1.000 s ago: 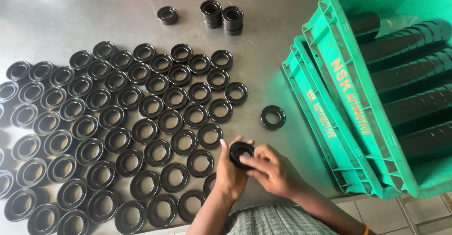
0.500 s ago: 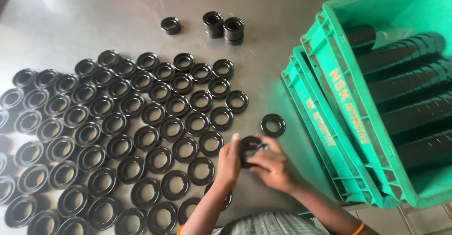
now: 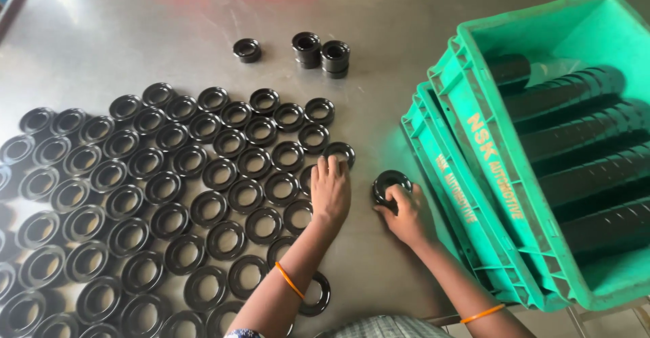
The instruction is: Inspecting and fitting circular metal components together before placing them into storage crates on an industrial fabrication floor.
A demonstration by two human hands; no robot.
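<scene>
Black ring [image 3: 391, 183] under right hand [image 3: 405, 213]; left hand [image 3: 330, 190] on laid-out rings [image 3: 203, 175].

Dozens of black rings [image 3: 223, 164], two stacked green crates [image 3: 514, 196], two hands [image 3: 330, 192].

rubber seal rings [image 3: 203, 175]: glossy black | crates [image 3: 474, 175]: bright green, yellow lettering | surface [image 3: 122, 33]: grey steel | wrist bands [image 3: 289, 280]: orange
</scene>
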